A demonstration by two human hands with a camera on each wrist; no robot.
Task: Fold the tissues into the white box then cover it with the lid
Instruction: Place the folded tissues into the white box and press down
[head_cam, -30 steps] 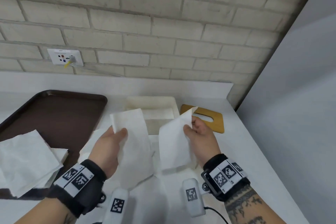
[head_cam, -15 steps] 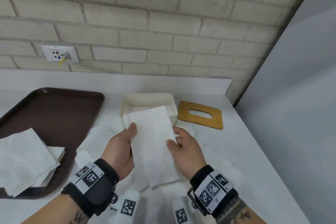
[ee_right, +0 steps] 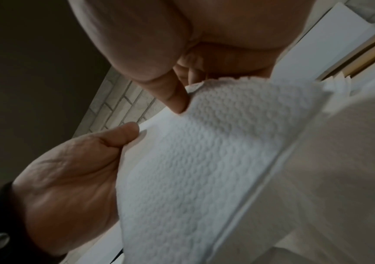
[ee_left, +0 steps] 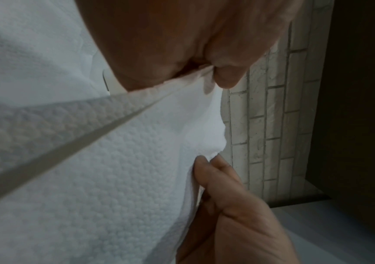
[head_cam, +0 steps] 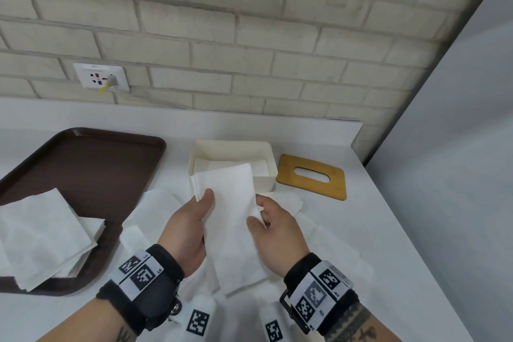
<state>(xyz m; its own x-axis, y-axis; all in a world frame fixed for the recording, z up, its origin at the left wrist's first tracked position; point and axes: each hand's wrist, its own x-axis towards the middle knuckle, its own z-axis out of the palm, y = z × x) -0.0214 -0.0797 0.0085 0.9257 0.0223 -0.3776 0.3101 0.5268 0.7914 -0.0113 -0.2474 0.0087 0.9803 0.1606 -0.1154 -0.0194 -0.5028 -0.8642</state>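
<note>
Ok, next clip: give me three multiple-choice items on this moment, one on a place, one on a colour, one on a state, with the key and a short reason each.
1. Where does the wooden lid lie?
A. on the white box
B. on the counter, right of the white box
C. on the tray

2. What colour is the tray?
A. dark brown
B. white
C. blue

3. What is the state of the folded tissue?
A. lying inside the box
B. lying flat on the tray
C. held up between both hands

Key:
1 B: the lid rests flat on the counter beside the open white box.
2 A: its rim and bed are dark brown.
3 C: the left hand pinches one edge and the right hand the other, in front of the box.
</note>
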